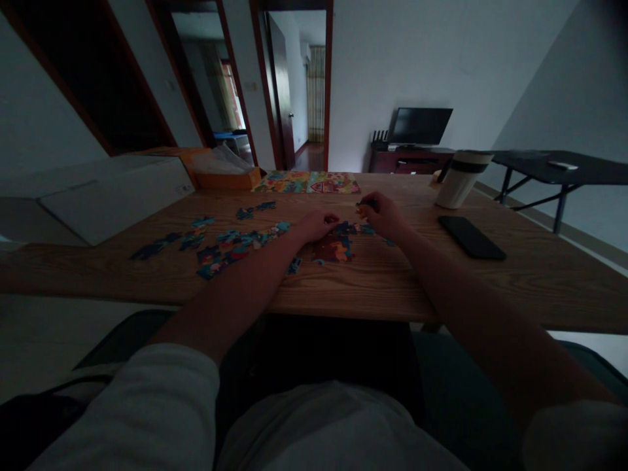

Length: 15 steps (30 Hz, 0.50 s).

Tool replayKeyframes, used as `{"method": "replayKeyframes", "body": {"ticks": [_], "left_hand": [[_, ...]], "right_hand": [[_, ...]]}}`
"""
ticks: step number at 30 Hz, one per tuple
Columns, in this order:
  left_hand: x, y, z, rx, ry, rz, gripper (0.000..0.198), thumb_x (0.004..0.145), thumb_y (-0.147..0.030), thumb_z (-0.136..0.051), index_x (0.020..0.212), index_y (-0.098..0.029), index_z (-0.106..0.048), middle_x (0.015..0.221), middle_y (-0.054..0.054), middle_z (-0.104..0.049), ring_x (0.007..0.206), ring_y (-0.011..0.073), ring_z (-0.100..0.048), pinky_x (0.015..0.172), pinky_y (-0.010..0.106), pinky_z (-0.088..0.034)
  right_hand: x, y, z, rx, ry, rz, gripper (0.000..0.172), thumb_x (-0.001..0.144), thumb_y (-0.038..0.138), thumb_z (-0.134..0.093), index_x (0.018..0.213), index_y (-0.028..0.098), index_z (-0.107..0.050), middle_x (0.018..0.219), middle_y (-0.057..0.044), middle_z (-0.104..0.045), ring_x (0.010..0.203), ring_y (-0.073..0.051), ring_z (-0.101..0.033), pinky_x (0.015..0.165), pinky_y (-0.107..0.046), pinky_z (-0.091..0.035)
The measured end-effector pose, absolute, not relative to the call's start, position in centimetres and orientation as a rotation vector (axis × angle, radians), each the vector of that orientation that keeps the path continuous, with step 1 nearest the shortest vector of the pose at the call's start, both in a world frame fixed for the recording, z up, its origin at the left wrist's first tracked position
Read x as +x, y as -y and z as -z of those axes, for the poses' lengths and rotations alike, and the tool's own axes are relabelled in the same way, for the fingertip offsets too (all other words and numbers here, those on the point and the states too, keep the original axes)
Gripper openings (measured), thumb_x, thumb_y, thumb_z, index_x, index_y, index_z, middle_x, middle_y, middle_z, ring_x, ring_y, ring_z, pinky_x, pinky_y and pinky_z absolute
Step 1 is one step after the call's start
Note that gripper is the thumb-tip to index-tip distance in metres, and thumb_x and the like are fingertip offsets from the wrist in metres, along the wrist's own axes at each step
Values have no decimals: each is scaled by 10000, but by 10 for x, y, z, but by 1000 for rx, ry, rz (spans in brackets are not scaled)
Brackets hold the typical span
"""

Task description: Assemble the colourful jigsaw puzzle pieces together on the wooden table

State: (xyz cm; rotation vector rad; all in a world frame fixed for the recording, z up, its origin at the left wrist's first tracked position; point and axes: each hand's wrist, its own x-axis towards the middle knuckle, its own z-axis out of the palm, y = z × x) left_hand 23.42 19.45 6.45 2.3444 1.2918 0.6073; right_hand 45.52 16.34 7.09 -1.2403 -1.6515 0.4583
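Observation:
My right hand (383,213) is raised slightly over the table, its thumb and fingers pinched on a small puzzle piece (360,210) with a yellowish edge. My left hand (318,226) rests at the upper left of a partly joined puzzle section (333,249), reddish brown with orange and a dark blue top edge. Its fingers are loosely bent and a little apart, and I see nothing between them. Under and left of my left forearm lies a spread of blue and multicoloured puzzle pieces (235,246). More pieces (256,209) lie farther back.
A colourful picture sheet (309,182) lies at the table's far edge. Beside it are an orange box (226,178) with clear plastic and a large white box (118,196). On the right stand a light cup (458,183) and a black phone (471,237) on the wooden table (530,281).

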Motion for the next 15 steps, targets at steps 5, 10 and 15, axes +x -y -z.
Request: {"method": "replayKeyframes", "body": {"ticks": [5, 10, 15], "left_hand": [[232, -198, -64, 2466, -1348, -490, 313, 962, -227, -569, 1217, -177, -744, 1184, 85, -761, 1054, 216, -695, 935, 308, -508], [231, -196, -65, 2642, -1364, -418, 347, 993, -277, -518, 1250, -179, -729, 1268, 98, -729, 1171, 233, -657, 1023, 320, -470], [234, -187, -66, 2759, -1148, -371, 405, 1017, -330, -495, 1372, -221, -657, 1385, 47, -674, 1268, 198, -605, 1103, 276, -405]], "right_hand": [[457, -161, -72, -1224, 1740, -404, 96, 901, 176, -558, 967, 195, -625, 922, -92, -731, 840, -227, -692, 781, -372, -540], [458, -162, -72, -1205, 1754, -429, 116, 895, 166, -536, 974, 197, -615, 916, -97, -737, 842, -234, -700, 778, -376, -543], [458, -162, -73, -1221, 1767, -403, 134, 886, 158, -524, 977, 199, -612, 925, -90, -745, 840, -225, -699, 793, -373, -546]]}}
